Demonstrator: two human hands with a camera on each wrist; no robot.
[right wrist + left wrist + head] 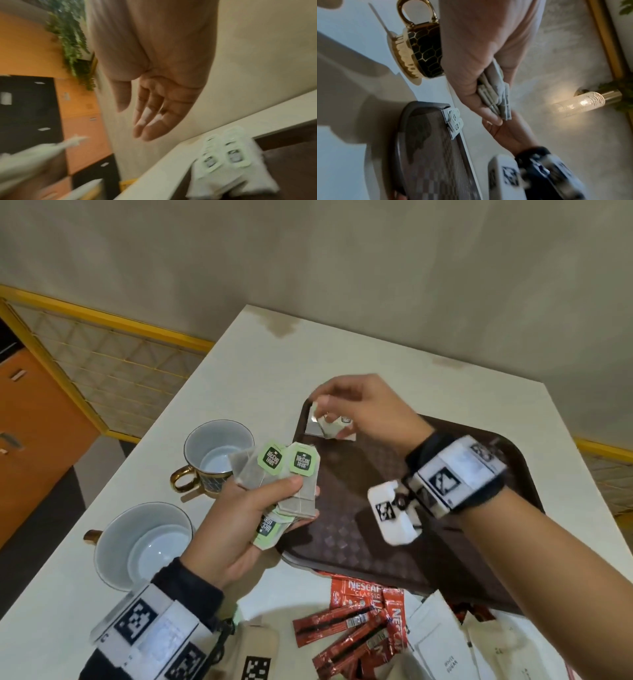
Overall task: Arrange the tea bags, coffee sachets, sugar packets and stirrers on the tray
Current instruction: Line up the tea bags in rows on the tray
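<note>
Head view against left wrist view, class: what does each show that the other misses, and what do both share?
Only the head view shows the red coffee sachets, white sugar packets and the nearer white cup. Only the left wrist view shows a lit glass wall lamp. Both show the left hand gripping grey tea bags, the brown patterned tray with tea bags in its corner, and the gold-handled cup.

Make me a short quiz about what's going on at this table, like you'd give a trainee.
1. True or false: the left hand grips a bunch of tea bags.
2. Where do the placed tea bags lie on the tray? A) far corner B) middle C) near edge
3. Fill in: the red coffee sachets lie on the ____, not the tray.

Key: 1 true; 2 A; 3 table.
</note>
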